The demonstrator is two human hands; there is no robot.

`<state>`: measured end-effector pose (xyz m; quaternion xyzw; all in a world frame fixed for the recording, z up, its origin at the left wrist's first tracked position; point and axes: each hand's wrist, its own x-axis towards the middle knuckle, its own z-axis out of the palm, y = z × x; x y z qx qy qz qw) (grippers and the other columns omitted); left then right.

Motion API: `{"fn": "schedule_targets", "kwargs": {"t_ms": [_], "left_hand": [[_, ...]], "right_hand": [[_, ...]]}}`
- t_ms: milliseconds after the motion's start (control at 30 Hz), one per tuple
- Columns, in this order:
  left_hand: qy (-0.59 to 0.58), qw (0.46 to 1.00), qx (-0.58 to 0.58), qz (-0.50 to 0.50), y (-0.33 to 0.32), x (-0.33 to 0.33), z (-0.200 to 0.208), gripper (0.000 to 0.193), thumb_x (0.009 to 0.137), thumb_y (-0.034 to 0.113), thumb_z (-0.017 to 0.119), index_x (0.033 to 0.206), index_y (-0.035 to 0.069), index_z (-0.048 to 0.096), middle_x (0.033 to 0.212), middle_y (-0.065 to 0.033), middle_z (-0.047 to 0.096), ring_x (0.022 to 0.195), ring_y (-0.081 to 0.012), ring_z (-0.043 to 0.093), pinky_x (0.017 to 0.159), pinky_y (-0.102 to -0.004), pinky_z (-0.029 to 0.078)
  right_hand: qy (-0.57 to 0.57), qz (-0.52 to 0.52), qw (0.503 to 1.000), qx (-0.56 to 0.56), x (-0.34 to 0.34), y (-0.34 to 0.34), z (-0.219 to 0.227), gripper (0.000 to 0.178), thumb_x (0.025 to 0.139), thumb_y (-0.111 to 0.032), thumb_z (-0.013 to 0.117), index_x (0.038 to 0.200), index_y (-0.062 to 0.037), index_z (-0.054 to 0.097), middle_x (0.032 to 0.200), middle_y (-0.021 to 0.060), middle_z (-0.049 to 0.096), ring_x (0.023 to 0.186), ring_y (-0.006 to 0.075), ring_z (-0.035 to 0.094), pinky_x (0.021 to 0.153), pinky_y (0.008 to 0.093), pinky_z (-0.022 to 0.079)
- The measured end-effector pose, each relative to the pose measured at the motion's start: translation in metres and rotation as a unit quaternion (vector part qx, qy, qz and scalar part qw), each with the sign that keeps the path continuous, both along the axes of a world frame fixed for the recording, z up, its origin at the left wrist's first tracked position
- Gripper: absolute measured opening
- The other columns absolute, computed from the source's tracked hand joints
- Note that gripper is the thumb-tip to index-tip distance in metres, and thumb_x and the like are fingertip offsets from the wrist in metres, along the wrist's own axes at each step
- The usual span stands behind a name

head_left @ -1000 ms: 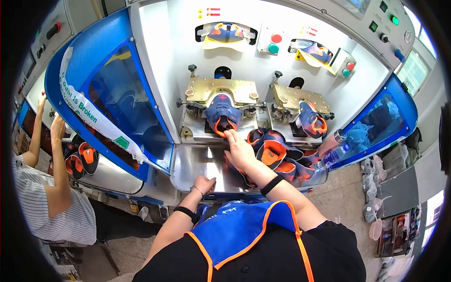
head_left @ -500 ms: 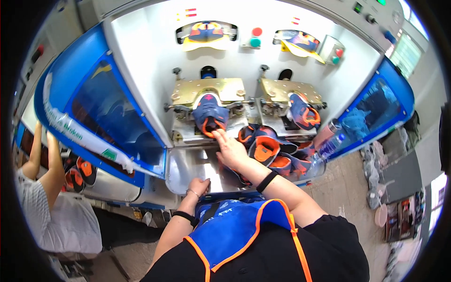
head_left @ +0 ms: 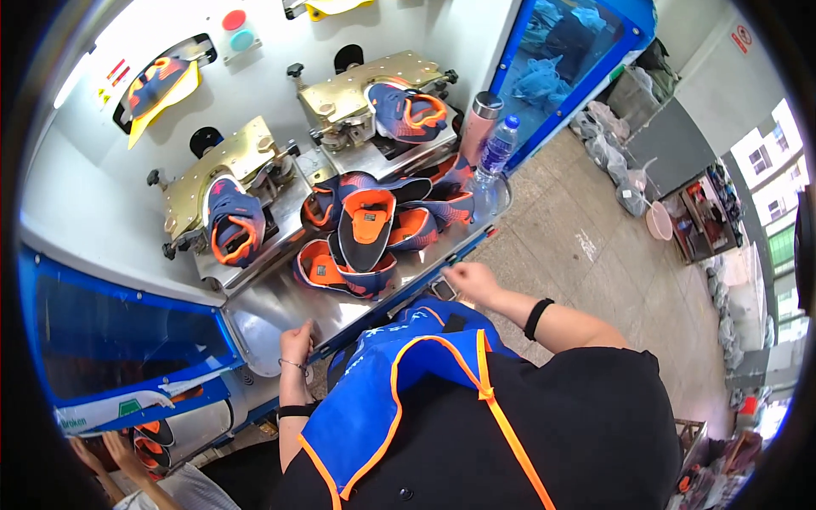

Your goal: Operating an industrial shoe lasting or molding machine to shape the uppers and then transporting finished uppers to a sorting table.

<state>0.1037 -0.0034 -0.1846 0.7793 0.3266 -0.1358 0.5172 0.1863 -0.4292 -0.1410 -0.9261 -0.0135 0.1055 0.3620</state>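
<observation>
My left hand (head_left: pixel 297 342) is closed at the front edge of the metal tray (head_left: pixel 340 316), with nothing seen in its fingers. Past the tray's front edge, above the floor, my right hand (head_left: pixel 474 282) has its fingers curled in and seems to hold nothing. Several navy and orange shoes lie heaped on the tray; the top shoe (head_left: pixel 368 219) shows its orange insole. Behind them, one shoe (head_left: pixel 233 223) sits in the left press fixture (head_left: pixel 223 166) and another shoe (head_left: pixel 406 114) in the right fixture (head_left: pixel 357 85).
A pink flask (head_left: pixel 478 129) and a plastic water bottle (head_left: pixel 498 151) stand at the tray's right end. Blue-framed doors (head_left: pixel 110 340) flank the white machine. At lower left are a co-worker's hands (head_left: pixel 115 455) near more shoes. A pink basin (head_left: pixel 659 221) sits farther right.
My view has swung to the right. My right hand has left the shoe in the left fixture and come back past the tray's front edge, its fingers now curled. My left hand stays at the edge.
</observation>
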Motion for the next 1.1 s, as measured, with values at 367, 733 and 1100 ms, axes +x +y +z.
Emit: {"fn": "schedule_targets", "kwargs": {"t_ms": [367,733,1100], "left_hand": [[0.052,0.998,0.021,-0.021,-0.006,0.007,0.013,0.059,0.087,0.047,0.064,0.046,0.006,0.054,0.041,-0.0047,0.049,0.032,-0.0165,0.045,0.034,-0.0315,0.034],[-0.015,0.997,0.052,0.053,-0.009,-0.009,-0.003,0.054,0.087,0.041,0.066,0.049,0.003,0.059,0.045,-0.0054,0.054,0.038,-0.0154,0.05,0.042,-0.0316,0.041],[-0.014,0.997,-0.034,0.064,-0.004,-0.008,-0.002,0.052,0.088,0.041,0.065,0.051,0.006,0.056,0.046,-0.0045,0.054,0.036,-0.0134,0.048,0.036,-0.03,0.036]], "right_hand": [[0.095,-0.492,0.734,0.459,0.118,-0.069,-0.113,0.068,0.097,-0.059,0.039,0.13,-0.0007,0.053,0.124,0.0174,0.059,0.111,0.0336,0.058,0.092,0.0533,0.045],[0.151,-0.443,0.773,0.429,0.112,-0.05,-0.082,0.053,0.098,-0.056,0.041,0.117,-0.0091,0.055,0.111,0.0092,0.061,0.094,0.0288,0.06,0.076,0.0539,0.047],[-0.277,-0.493,0.824,-0.02,0.102,-0.059,-0.058,0.044,0.097,-0.034,0.053,0.123,0.0013,0.055,0.118,0.0189,0.055,0.102,0.03,0.058,0.093,0.0366,0.044]]}}
